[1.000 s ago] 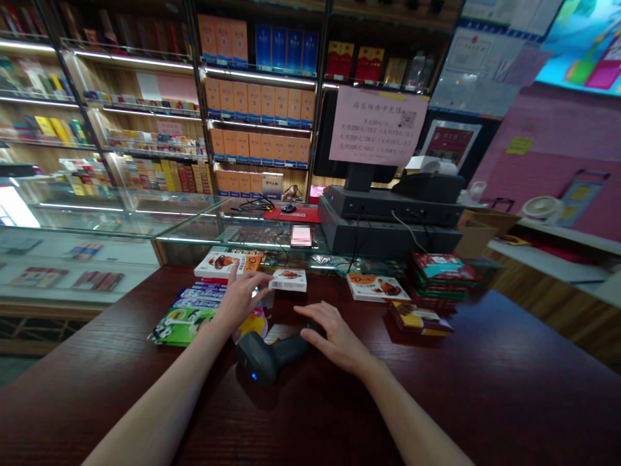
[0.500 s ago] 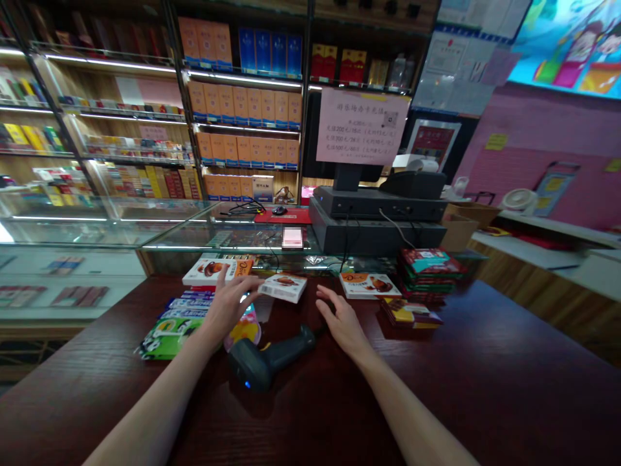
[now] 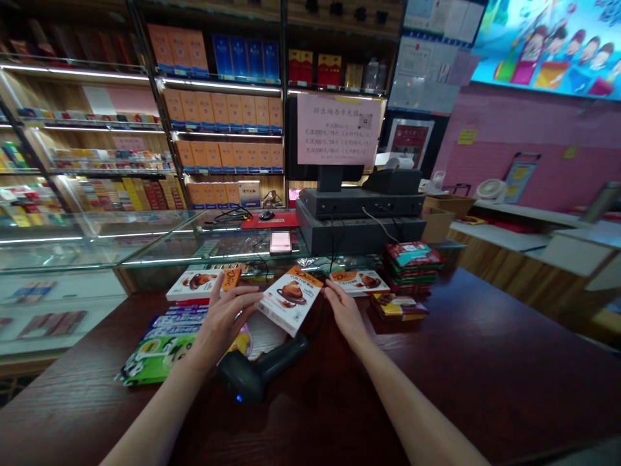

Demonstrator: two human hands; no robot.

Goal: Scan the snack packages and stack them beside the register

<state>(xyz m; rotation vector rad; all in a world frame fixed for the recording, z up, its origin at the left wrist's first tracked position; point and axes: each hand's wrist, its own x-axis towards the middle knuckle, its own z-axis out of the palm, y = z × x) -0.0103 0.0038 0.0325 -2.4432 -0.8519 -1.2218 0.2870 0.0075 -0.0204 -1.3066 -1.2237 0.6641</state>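
Observation:
A white-and-orange chocolate box (image 3: 291, 299) is tilted up above the dark counter, its printed front toward me. My left hand (image 3: 222, 322) grips its left edge between thumb and fingers. At the box's right corner, the fingertips of my right hand (image 3: 345, 314) close on the edge. Below the box lies a black barcode scanner (image 3: 259, 372) with a blue light. Beside my left forearm are green panda-print packs (image 3: 152, 356) and purple packs (image 3: 172, 321). A second chocolate box (image 3: 196, 283) lies behind my left hand, and a third chocolate box (image 3: 361, 282) beyond my right.
Red-and-green packs (image 3: 412, 262) are stacked at the right, with yellow-and-brown chocolate bars (image 3: 400, 307) in front. A glass display case (image 3: 160, 243) borders the counter's far side. On it stand a cash register (image 3: 359, 223), a monitor with a paper sign (image 3: 338, 129), and a small lit screen (image 3: 280, 242).
The chocolate box has swung from nearly flat to tilted up, its front now facing me. My right hand has come to its corner. The view has turned slightly right.

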